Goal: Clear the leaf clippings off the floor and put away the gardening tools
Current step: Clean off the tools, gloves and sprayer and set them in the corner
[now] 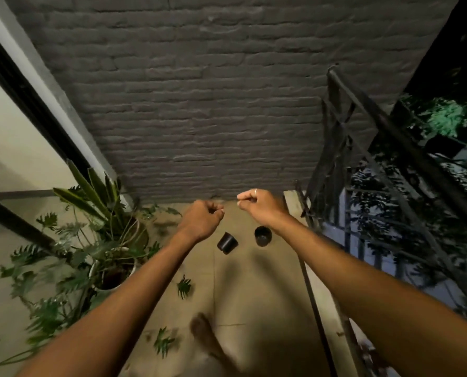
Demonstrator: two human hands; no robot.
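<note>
Head view: narrow balcony floor (pixel 254 295), tan tiles.

Edges:
- Brick wall (pixel 199 104) ahead.
- Railing (pixel 363 159) on a raised ledge (pixel 327 303) at right.
- Glass door (pixel 9 137) at left.
- Plants (pixel 104 235) in pots crowd the left edge, and a bare strip of floor runs down the middle.

Floor items:
- 2 black pots lie between the wrists. The tipped pot (pixel 227 242) is on its side, and the second pot (pixel 263 235) is just beside it, mouth up.
- A bare foot (pixel 203 330) is at the lower middle.

Hands:
- Left hand (pixel 203 216) and right hand (pixel 259 204) are held out near the wall's base, slightly apart.
- Fingers of both are curled in, and nothing shows in either.
- The right hand wears a ring (pixel 255 191).

Task item:
- 2 clippings lie on the floor, well short of both hands and untouched.
- The far clipping (pixel 184 287) is beside the left forearm.
- The near clipping (pixel 163 341) is just left of the foot.
</note>
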